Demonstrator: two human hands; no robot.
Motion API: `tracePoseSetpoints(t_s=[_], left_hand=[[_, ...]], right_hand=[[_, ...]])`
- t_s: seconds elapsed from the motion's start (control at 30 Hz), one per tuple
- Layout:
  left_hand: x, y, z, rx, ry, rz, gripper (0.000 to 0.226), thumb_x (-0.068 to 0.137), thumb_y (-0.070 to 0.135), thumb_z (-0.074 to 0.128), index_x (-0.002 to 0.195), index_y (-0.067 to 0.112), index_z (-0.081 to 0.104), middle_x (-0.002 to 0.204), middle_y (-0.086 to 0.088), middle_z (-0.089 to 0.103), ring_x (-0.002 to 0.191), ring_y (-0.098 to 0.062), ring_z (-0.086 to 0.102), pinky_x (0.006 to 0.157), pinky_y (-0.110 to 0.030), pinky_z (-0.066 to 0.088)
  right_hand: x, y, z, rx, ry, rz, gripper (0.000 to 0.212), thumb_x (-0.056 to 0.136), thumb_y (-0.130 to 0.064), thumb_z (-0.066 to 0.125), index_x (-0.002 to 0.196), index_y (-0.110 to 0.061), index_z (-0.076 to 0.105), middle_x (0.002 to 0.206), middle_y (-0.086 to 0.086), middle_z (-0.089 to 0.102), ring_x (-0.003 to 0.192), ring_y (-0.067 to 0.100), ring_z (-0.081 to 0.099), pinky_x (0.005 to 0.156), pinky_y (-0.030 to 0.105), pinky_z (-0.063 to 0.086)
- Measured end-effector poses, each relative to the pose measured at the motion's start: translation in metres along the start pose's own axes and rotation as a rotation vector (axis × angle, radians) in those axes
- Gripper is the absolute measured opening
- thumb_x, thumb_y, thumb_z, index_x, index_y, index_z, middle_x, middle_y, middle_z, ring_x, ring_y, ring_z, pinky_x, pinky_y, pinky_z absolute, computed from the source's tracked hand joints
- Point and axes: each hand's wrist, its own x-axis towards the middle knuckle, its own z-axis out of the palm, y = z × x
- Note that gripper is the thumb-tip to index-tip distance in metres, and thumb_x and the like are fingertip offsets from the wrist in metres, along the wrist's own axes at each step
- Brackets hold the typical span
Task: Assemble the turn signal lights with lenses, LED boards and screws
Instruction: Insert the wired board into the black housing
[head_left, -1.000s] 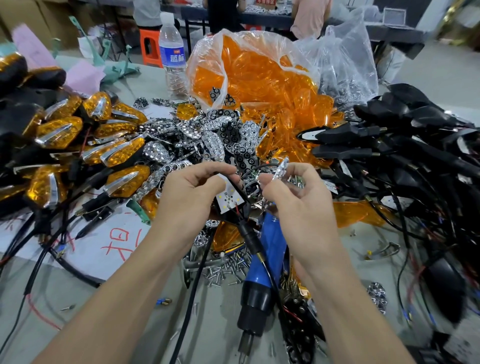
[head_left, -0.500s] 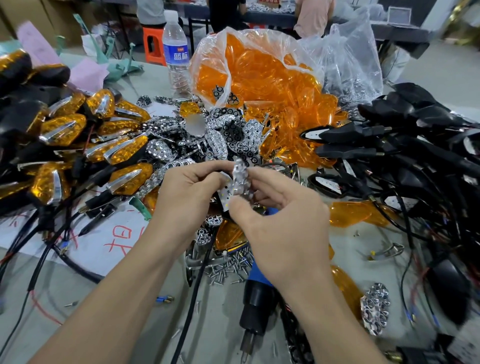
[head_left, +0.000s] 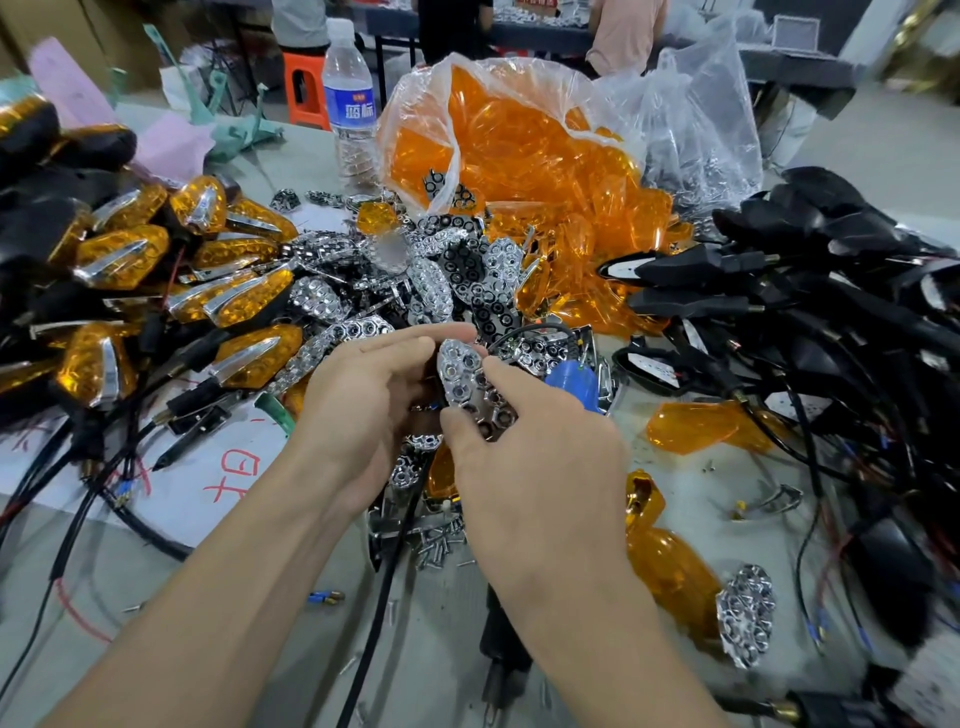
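Observation:
Both hands meet at the middle of the table over a chrome reflector plate (head_left: 460, 376) with round cups. My left hand (head_left: 363, 400) grips it from the left, and a black cable runs down from under that hand. My right hand (head_left: 524, 457) pinches the plate's lower right edge between thumb and forefinger. Whatever lies beneath the plate is hidden. Loose screws (head_left: 439, 543) lie just under my hands. An orange lens (head_left: 693, 426) lies to the right.
Finished amber lights (head_left: 124, 254) are heaped at left, black housings with wires (head_left: 810, 270) at right. A bag of orange lenses (head_left: 519, 150) and a water bottle (head_left: 349, 109) stand behind. A blue screwdriver (head_left: 571, 379) lies under my right hand. A loose reflector (head_left: 745, 616) lies at lower right.
My right hand brought the chrome reflector from the right onto the white LED board in my left hand; the board is now covered and both hands hold the plate.

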Motion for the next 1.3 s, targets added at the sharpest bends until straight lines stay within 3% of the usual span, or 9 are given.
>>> tracePoseSetpoints(t_s=[0.13,0.3,0.4,0.47,0.57,0.73,0.87,1.07,1.3], left_hand=[[-0.001,0.001,-0.002,0.092,-0.010,0.027,0.030,0.083,0.014,0.063,0.105,0.013,0.083,0.108,-0.012,0.079,0.089,-0.024,0.070,0.066,-0.034,0.055],[-0.002,0.003,0.001,0.105,0.002,0.070,0.031,0.094,-0.011,0.055,0.103,0.006,0.080,0.099,-0.012,0.080,0.076,-0.013,0.073,0.055,-0.023,0.054],[-0.002,0.005,0.002,0.103,0.015,0.101,0.032,0.094,-0.013,0.055,0.101,0.007,0.079,0.092,-0.008,0.080,0.067,-0.010,0.070,0.051,-0.024,0.053],[-0.002,0.007,0.001,0.079,0.012,0.125,0.032,0.094,-0.013,0.055,0.101,0.008,0.078,0.092,-0.007,0.081,0.070,-0.013,0.072,0.052,-0.026,0.055],[-0.003,0.007,0.001,0.081,-0.010,0.185,0.033,0.094,-0.011,0.056,0.103,0.012,0.078,0.098,-0.008,0.081,0.086,-0.023,0.076,0.061,-0.033,0.060],[-0.004,0.008,0.002,0.090,-0.049,0.243,0.031,0.090,0.006,0.063,0.113,0.020,0.077,0.111,-0.003,0.080,0.098,-0.018,0.075,0.071,-0.028,0.060],[-0.005,0.008,0.002,0.075,-0.086,0.230,0.028,0.087,0.015,0.063,0.109,0.020,0.080,0.110,-0.006,0.079,0.091,-0.019,0.076,0.070,-0.029,0.060],[-0.004,0.006,0.002,0.180,-0.024,0.307,0.021,0.089,0.015,0.066,0.100,0.020,0.083,0.094,-0.011,0.079,0.079,-0.020,0.071,0.067,-0.029,0.059],[-0.006,0.003,0.005,0.170,0.018,0.277,0.032,0.096,-0.003,0.061,0.090,0.018,0.084,0.080,-0.011,0.072,0.070,-0.021,0.065,0.061,-0.027,0.057]], right_hand=[[-0.001,0.000,-0.003,-0.071,0.012,-0.023,0.030,0.087,-0.054,0.057,0.102,-0.028,0.056,0.065,-0.006,0.054,0.073,-0.016,0.053,0.050,0.005,0.037],[-0.002,0.001,-0.004,-0.045,-0.102,-0.033,0.031,0.093,-0.051,0.059,0.105,-0.022,0.059,0.078,0.000,0.059,0.075,0.004,0.058,0.051,0.014,0.036],[0.004,0.006,-0.013,0.185,-0.144,0.051,0.033,0.092,-0.040,0.067,0.124,-0.032,0.069,0.086,-0.025,0.069,0.084,-0.005,0.063,0.068,0.001,0.044],[0.011,0.011,-0.019,0.321,-0.271,0.127,0.036,0.092,-0.033,0.066,0.126,-0.046,0.064,0.088,-0.034,0.071,0.076,-0.006,0.067,0.067,0.007,0.051],[0.021,0.018,-0.023,0.547,-0.444,0.305,0.021,0.097,-0.023,0.068,0.116,-0.030,0.074,0.086,-0.005,0.079,0.073,0.015,0.076,0.072,0.040,0.063],[0.022,0.016,-0.026,0.828,-0.406,0.405,0.016,0.094,-0.005,0.074,0.088,-0.018,0.082,0.080,0.012,0.079,0.064,0.021,0.071,0.065,0.038,0.061],[0.021,0.014,-0.026,0.974,-0.375,0.444,0.018,0.092,-0.001,0.073,0.084,-0.014,0.082,0.075,0.012,0.077,0.057,0.020,0.067,0.058,0.030,0.060],[0.018,0.012,-0.021,0.909,-0.331,0.438,0.022,0.095,-0.004,0.071,0.078,-0.015,0.081,0.069,0.009,0.074,0.055,0.022,0.067,0.058,0.034,0.061],[0.017,0.013,-0.020,0.762,-0.346,0.381,0.016,0.096,-0.011,0.071,0.083,-0.016,0.079,0.072,0.012,0.076,0.059,0.029,0.074,0.063,0.046,0.064]])
